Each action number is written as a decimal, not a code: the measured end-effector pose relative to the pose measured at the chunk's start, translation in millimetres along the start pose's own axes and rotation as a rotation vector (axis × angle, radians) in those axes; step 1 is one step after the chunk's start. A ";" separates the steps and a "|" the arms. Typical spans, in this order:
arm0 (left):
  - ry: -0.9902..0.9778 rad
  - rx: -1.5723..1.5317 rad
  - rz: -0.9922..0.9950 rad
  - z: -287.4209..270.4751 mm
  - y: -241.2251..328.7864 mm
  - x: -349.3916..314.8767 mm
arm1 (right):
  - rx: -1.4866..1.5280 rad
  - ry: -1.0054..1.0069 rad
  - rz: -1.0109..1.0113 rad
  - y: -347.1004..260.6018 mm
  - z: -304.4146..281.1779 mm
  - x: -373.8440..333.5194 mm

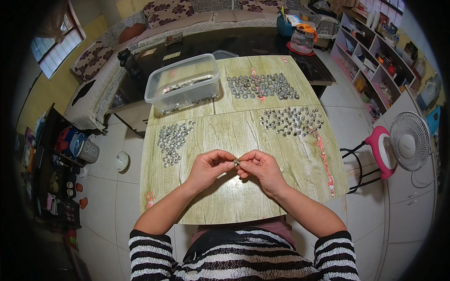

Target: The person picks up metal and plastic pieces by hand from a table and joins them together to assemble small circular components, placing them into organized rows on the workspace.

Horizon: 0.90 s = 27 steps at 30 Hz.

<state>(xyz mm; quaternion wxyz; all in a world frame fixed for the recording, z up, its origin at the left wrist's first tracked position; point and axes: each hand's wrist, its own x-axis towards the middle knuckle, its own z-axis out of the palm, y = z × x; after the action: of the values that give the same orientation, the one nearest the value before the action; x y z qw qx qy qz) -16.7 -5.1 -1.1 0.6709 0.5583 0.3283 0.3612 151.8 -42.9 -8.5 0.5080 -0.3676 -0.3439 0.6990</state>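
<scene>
As parts (174,140) are being kept grouped on the table (220,199), seemingly for reach, a metal piece (236,162) is being pinched over its near half by left hand (209,167) and right hand (263,171) fingertips, presumably for control.

On desk (300,182): bin (190,97), back left; discs (173,140), left, before bin; rear studs (260,87), back right; near studs (290,121), before those. Front centre: part (236,162) between left hand (209,168) and right hand (263,172). Right of desk: fan (409,140).
</scene>
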 end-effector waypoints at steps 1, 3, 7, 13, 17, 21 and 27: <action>-0.002 -0.006 0.000 0.2 0.7 0.0 | 0.000 0.000 0.000 0.0 -0.1 0.1; 0.002 -0.056 -0.025 -0.6 -1.3 -0.5 | -0.007 0.007 0.002 0.3 0.1 0.5; 0.012 -0.118 -0.074 -0.9 -0.8 -1.0 | -0.005 0.013 0.007 0.6 0.5 0.8; -0.018 -0.011 -0.016 -0.9 2.1 -1.0 | -0.002 -0.010 -0.007 2.1 -1.4 0.5; -0.016 -0.023 -0.040 0.3 3.2 -1.6 | -0.001 -0.001 -0.004 1.7 0.4 -0.5; 0.028 0.038 0.058 1.2 0.5 -3.0 | 0.003 -0.010 0.000 2.7 -0.3 0.5; 0.037 0.036 0.093 3.4 0.5 -1.3 | 0.016 -0.026 0.006 2.9 0.0 -0.4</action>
<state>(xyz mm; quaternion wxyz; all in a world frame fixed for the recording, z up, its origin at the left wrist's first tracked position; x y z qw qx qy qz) -14.5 -7.9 0.0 0.6371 0.5780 0.3210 0.3963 150.5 -44.0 -10.9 0.5044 -0.3555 -0.3435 0.7079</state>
